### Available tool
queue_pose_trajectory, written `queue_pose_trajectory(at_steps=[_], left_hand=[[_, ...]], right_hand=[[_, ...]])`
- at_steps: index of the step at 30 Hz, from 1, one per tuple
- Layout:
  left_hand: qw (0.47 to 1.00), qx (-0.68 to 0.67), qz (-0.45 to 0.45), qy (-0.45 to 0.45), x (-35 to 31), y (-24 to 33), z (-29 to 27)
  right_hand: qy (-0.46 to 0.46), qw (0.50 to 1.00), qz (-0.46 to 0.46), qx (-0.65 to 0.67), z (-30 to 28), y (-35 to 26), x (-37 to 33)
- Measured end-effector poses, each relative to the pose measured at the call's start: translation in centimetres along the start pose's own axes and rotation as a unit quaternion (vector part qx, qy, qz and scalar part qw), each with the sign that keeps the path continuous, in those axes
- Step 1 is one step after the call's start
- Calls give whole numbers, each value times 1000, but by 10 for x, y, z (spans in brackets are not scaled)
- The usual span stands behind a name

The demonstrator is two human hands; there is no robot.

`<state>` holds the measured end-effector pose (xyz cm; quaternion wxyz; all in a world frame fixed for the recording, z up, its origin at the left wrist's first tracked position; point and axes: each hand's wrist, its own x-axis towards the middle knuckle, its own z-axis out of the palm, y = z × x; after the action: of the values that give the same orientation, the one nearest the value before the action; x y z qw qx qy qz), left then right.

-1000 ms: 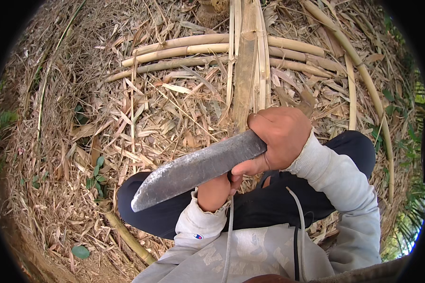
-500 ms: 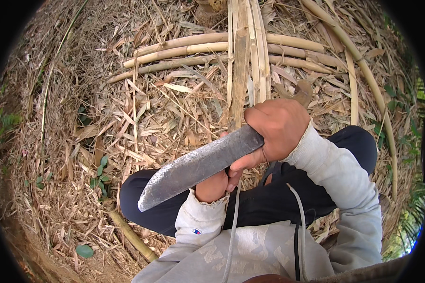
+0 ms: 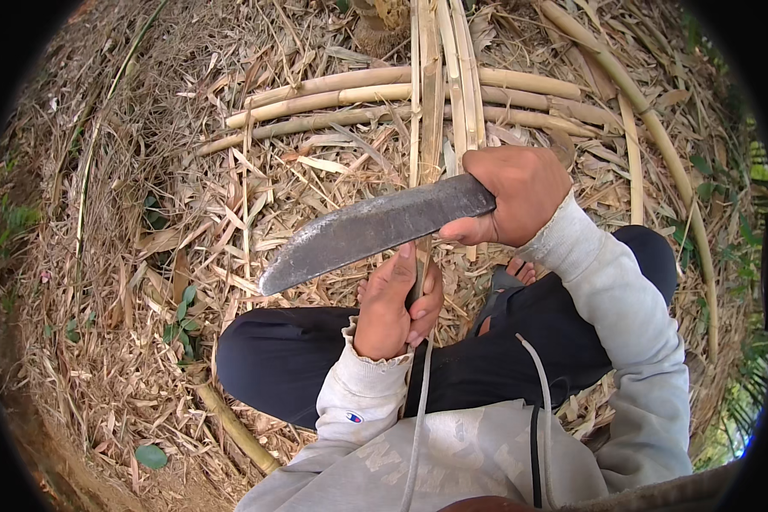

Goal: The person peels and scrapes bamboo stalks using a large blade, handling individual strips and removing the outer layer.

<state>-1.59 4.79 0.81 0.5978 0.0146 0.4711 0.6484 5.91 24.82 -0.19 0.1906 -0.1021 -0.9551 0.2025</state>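
My right hand (image 3: 520,189) is wrapped round the handle of a machete (image 3: 375,229), whose broad dark blade points left with a pale, worn edge and tip. The blade lies across a long split bamboo strip (image 3: 431,102) that runs away from me. My left hand (image 3: 398,300) grips the near end of that strip, just below the blade, over my lap. The blade hides part of the strip, so I cannot tell how deep its edge sits. Further split bamboo strips (image 3: 465,85) lie beside it, stretching toward the far side.
Several bamboo poles (image 3: 333,96) lie crosswise under the strips. A long curved pole (image 3: 657,128) runs down the right, and another piece (image 3: 239,431) lies at lower left. Dry leaves and shavings (image 3: 188,256) cover the ground. My bent legs (image 3: 273,358) frame the work; a stump (image 3: 382,30) stands far ahead.
My right hand has moved the machete up and away along the strip, and its blade is now more level. My left hand, mostly hidden before, shows below it.
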Motion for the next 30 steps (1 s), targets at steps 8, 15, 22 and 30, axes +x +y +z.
queue_pose_trajectory(at_steps=[8,15,22,30], left_hand=[[998,-12,-46,-36,-2,-15,0],[999,30,-14,43,-3,-7,-3],[805,531,233,125,-2,-38,-40],[634,676,358,119,11,-61,-47]], right_hand=[[131,968,205,54,-35,57,23],[-40,979,159,118,-21,-1,2],[-121,989,7,82,3,-39,-20],[-65,994,-82,6,4,-22,-14]])
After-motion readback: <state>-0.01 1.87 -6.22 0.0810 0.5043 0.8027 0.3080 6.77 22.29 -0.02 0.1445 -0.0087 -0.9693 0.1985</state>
